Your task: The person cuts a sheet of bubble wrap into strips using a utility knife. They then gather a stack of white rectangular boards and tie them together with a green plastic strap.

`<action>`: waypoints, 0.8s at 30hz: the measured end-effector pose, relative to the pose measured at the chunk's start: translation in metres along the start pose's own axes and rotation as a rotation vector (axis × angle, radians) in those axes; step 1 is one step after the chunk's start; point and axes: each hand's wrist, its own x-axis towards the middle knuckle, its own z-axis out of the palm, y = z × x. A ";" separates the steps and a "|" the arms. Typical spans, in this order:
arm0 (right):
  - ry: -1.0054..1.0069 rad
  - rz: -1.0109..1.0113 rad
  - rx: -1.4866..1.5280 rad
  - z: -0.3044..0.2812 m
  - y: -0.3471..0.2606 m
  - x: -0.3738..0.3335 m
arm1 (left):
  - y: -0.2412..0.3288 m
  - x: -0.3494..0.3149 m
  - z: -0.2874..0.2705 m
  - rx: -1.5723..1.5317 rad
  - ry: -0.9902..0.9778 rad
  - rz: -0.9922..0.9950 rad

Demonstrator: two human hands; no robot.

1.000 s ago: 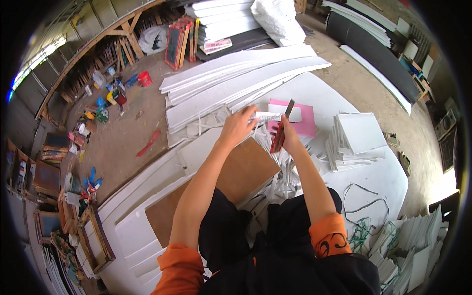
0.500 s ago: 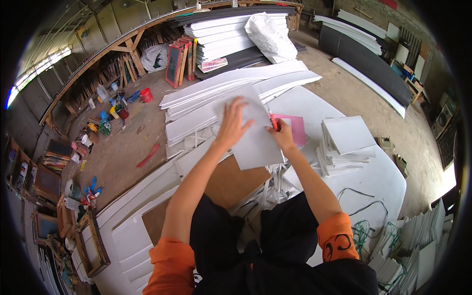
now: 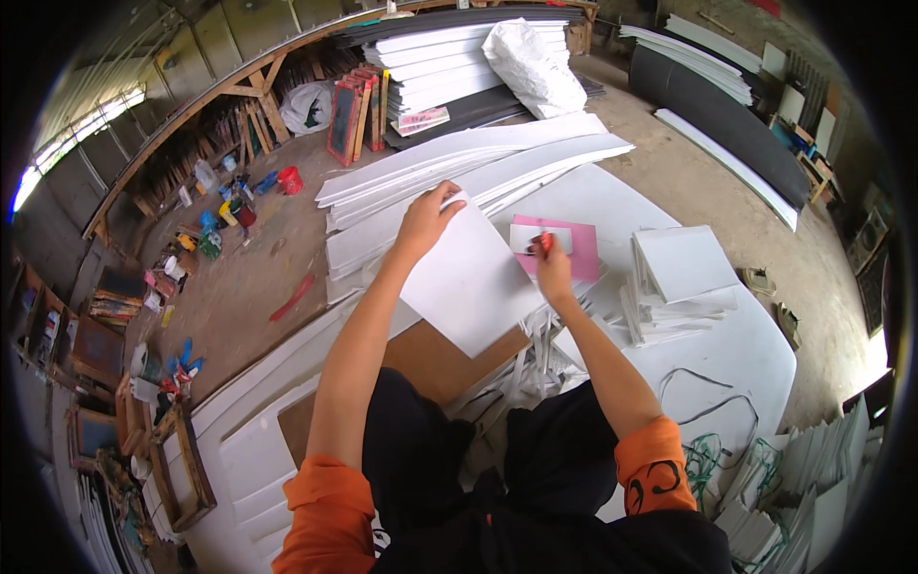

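Observation:
A white board sheet [image 3: 469, 277] lies tilted in front of me, over the wooden board and the pile of scraps. My left hand [image 3: 427, 222] grips its far upper corner, with the fingers curled over the edge. Just past the sheet's right edge is my right hand [image 3: 552, 270], closed around a red utility knife [image 3: 545, 242]; its blade is too blurred to make out. Under that hand lies a pink sheet [image 3: 584, 251] with a smaller white piece [image 3: 524, 235] on it. A brown board [image 3: 421, 368] shows beneath the near end of the white sheet.
Stacked white squares [image 3: 684, 263] stand on the pale sheet at the right. Thin white offcuts [image 3: 545, 359] pile up near my knees. Long white strips [image 3: 469, 172] lie beyond my hands. Paint containers [image 3: 239, 212] and a red bucket [image 3: 290, 180] sit on the floor at left.
The white sheet has turned and come lower and nearer. My left hand has gone from lying spread on it to gripping its corner. The knife hand now hovers by the pink sheet.

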 end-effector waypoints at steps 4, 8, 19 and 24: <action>-0.193 0.398 -0.066 -0.012 -0.028 -0.007 | 0.006 -0.028 0.015 0.229 -0.113 0.016; -0.455 0.336 -0.389 -0.006 -0.044 -0.026 | -0.009 -0.040 0.037 0.277 -0.184 0.036; -0.384 0.063 -0.616 0.016 -0.056 -0.044 | -0.033 -0.059 0.058 0.346 -0.369 -0.085; -0.369 0.009 -0.637 0.017 -0.058 -0.043 | -0.032 -0.051 0.050 0.373 -0.363 -0.022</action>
